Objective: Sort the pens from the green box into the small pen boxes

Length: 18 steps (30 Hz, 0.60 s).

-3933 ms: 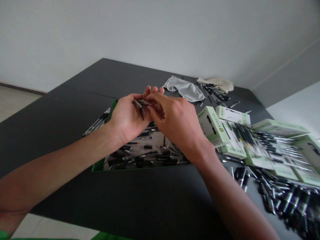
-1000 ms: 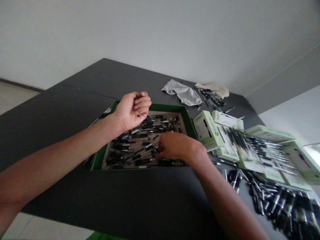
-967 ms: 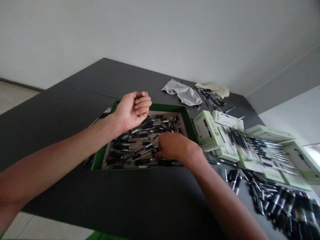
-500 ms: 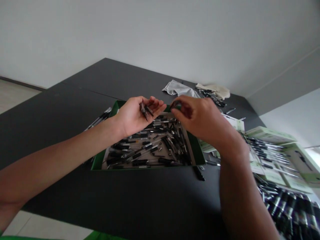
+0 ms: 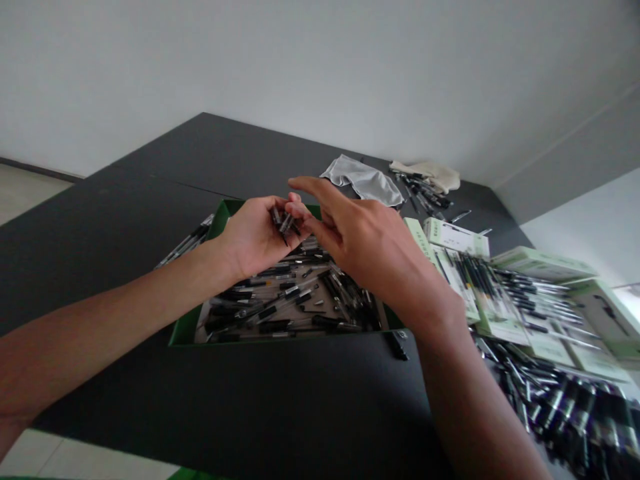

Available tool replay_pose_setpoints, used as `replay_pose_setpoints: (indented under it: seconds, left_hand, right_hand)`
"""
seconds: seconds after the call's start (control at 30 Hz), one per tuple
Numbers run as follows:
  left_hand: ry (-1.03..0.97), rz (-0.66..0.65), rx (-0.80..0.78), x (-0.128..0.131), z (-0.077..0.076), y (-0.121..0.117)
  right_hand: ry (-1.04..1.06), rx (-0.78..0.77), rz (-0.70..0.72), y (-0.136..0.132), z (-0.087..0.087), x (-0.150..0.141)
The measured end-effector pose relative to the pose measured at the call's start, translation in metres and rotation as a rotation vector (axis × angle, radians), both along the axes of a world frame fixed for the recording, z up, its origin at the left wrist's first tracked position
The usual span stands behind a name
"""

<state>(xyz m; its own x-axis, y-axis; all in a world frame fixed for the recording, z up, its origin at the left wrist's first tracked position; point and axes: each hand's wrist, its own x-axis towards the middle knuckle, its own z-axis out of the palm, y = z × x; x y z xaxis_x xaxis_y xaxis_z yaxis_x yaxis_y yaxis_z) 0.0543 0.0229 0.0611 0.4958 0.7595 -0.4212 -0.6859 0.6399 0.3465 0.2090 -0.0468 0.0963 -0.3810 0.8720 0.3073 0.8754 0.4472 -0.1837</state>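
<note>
My left hand [image 5: 257, 233] is turned palm up above the box, its fingers curled round several small dark pieces that look like pen caps [image 5: 284, 221]. Close against its fingertips is my right hand [image 5: 355, 233], index finger stretched out and thumb apart; I see nothing between them, though its other fingers are partly hidden. Under both hands lies a green box [image 5: 186, 327] with a pale lining. Inside it are many loose clear-barrelled pens [image 5: 280, 308] with black grips, along with small loose parts [image 5: 313, 307].
Pale green pen cartons [image 5: 457, 237] stand at the right, with pens [image 5: 545, 293] laid across them. A heap of black pens [image 5: 575, 407] lies nearer. Behind are a grey cloth bag [image 5: 367, 180] and a beige cloth [image 5: 435, 175]. A black piece [image 5: 399, 347] lies by the box's corner.
My right hand dipped into the box, rose with a small dark piece, and has now moved left to my left hand, its fingers opened. My left hand uncurled, then partly curled again round the pieces.
</note>
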Motion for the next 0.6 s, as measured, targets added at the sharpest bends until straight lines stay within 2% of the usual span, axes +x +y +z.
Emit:
replay_pose_setpoints:
  seconds: [0.1,0.17,0.3,0.37,0.5,0.6]
  left_hand:
    - [-0.063,-0.048,0.106,-0.004,0.002,0.0]
    - [-0.038,-0.076,0.14,-0.005,0.003,0.0]
    - [0.066,-0.135,0.175,-0.003,0.005,0.0]
    - [0.114,-0.158,0.198,-0.001,0.005,-0.001]
    - [0.148,-0.172,0.242,0.0,0.003,-0.001]
    - [0.143,-0.182,0.248,-0.001,0.002,-0.001]
  right_hand:
    - [0.054,0.032,-0.02,-0.01,0.019,0.013]
    - [0.077,0.055,-0.033,-0.016,0.03,0.022]
    - [0.074,-0.029,-0.069,-0.021,0.037,0.038]
    - [0.013,-0.189,-0.107,-0.019,0.031,0.043]
    - [-0.215,-0.649,-0.195,-0.013,0.007,0.041]
    - [-0.37,-0.848,-0.257,-0.01,-0.01,0.027]
